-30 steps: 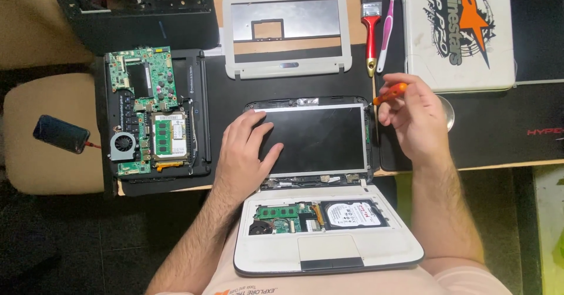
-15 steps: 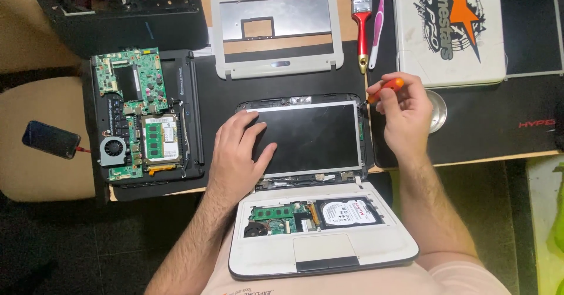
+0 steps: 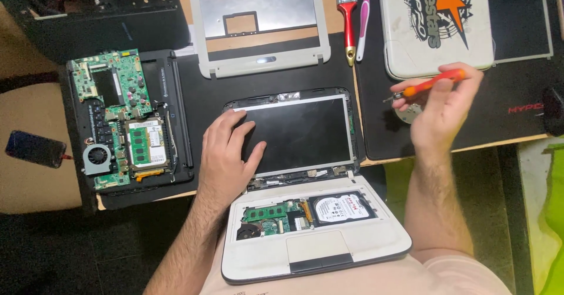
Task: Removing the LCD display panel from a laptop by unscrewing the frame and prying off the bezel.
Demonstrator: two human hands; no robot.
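Observation:
A small white laptop [image 3: 317, 248] lies opened flat toward me, its base stripped so the hard drive and green board show. My left hand [image 3: 226, 154] rests flat on the left part of its bare black screen panel [image 3: 302, 133]. My right hand [image 3: 440, 104] hovers right of the screen, above the black mat, pinching an orange-handled screwdriver [image 3: 432, 83] that lies nearly level with its tip pointing left.
A white screen bezel [image 3: 261, 66] lies behind the laptop. A red brush [image 3: 348, 19] and a pink tool stand beside a white lid with a sticker [image 3: 435, 25]. At left sits a black laptop base with a green motherboard [image 3: 120, 119]; a phone [image 3: 35, 148] lies on a stool.
My right hand has lifted away from the screen's right edge and moved right with the screwdriver. My left hand has stayed on the screen.

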